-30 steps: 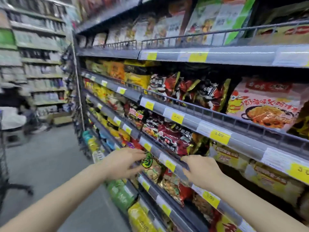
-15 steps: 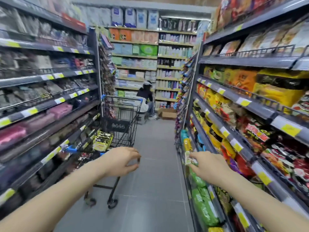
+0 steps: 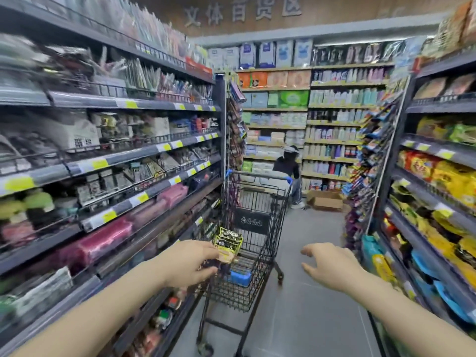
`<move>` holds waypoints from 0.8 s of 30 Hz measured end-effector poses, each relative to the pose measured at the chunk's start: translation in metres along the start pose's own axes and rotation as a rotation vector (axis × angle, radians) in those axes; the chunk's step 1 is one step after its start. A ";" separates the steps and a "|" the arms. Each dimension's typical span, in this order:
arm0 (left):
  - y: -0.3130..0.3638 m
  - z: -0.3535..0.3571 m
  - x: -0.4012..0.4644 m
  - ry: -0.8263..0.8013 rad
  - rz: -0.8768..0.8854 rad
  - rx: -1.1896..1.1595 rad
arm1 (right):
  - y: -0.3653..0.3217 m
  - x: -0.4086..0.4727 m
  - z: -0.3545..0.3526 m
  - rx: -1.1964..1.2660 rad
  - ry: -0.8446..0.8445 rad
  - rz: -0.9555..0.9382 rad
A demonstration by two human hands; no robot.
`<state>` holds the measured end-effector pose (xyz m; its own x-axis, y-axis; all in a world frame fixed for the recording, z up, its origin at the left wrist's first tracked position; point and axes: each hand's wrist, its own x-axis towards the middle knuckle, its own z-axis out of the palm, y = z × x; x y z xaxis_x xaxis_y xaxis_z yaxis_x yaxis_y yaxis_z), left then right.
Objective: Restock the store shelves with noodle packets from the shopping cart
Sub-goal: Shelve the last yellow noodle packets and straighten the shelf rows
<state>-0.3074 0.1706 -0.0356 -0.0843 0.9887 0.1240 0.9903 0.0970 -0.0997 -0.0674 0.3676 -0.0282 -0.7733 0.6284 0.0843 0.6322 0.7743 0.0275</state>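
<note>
A yellow-and-black noodle packet (image 3: pixel 228 242) is sitting at the near rim of the black wire shopping cart (image 3: pixel 253 243), the left hand (image 3: pixel 189 264) reaching just beside it, whether touching it cannot be told. The right hand (image 3: pixel 328 266) is hovering spread and empty, right of the cart. Fumbling the slick wrapper risks dropping it through to the floor (image 3: pixel 309 318).

- A shop aisle, of a supermarket or general store.
- Dark metal shelving units (image 3: pixel 159 148) with yellow price labels (image 3: pixel 99 164) line both sides.
- Bright yellow and red snack packets (image 3: pixel 445 176) fill the right-hand shelves.
- A black wire shopping cart (image 3: pixel 253 228) stands on the grey tiled floor (image 3: pixel 309 318).
</note>
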 end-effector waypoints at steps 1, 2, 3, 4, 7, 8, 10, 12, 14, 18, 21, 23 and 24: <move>-0.014 0.004 0.005 -0.009 -0.003 0.011 | -0.006 0.013 0.003 0.011 -0.008 -0.004; -0.028 0.008 0.010 -0.011 -0.001 0.018 | -0.012 0.027 0.005 0.019 -0.016 -0.008; -0.040 0.012 0.015 -0.019 -0.004 0.018 | -0.017 0.040 0.008 0.021 -0.027 -0.009; -0.051 0.016 0.021 -0.029 -0.012 0.016 | -0.020 0.054 0.011 0.019 -0.039 -0.010; -0.083 0.029 0.042 -0.037 -0.033 -0.008 | -0.027 0.097 0.024 0.006 -0.069 -0.008; -0.093 0.034 0.050 -0.037 -0.041 -0.016 | -0.028 0.111 0.029 0.002 -0.075 -0.007; -0.112 0.046 0.066 -0.047 -0.055 -0.025 | -0.028 0.140 0.041 0.003 -0.089 -0.002; -0.134 0.058 0.085 -0.066 -0.060 -0.039 | -0.027 0.170 0.051 0.006 -0.113 -0.002; -0.159 0.068 0.109 -0.092 -0.062 -0.032 | -0.024 0.204 0.058 0.009 -0.129 -0.002; -0.213 0.079 0.164 -0.094 -0.076 -0.031 | -0.010 0.279 0.059 0.017 -0.136 0.001; -0.247 0.092 0.199 -0.077 -0.078 -0.057 | -0.003 0.336 0.060 0.033 -0.122 0.006; -0.269 0.104 0.217 -0.088 -0.082 -0.069 | -0.004 0.371 0.066 0.022 -0.147 -0.012; -0.280 0.110 0.225 -0.095 -0.086 -0.074 | -0.006 0.387 0.070 0.007 -0.159 -0.030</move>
<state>-0.6160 0.3787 -0.0888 -0.1762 0.9838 0.0341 0.9840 0.1770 -0.0194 -0.3741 0.6119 -0.0658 -0.7899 0.6087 -0.0749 0.6090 0.7929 0.0203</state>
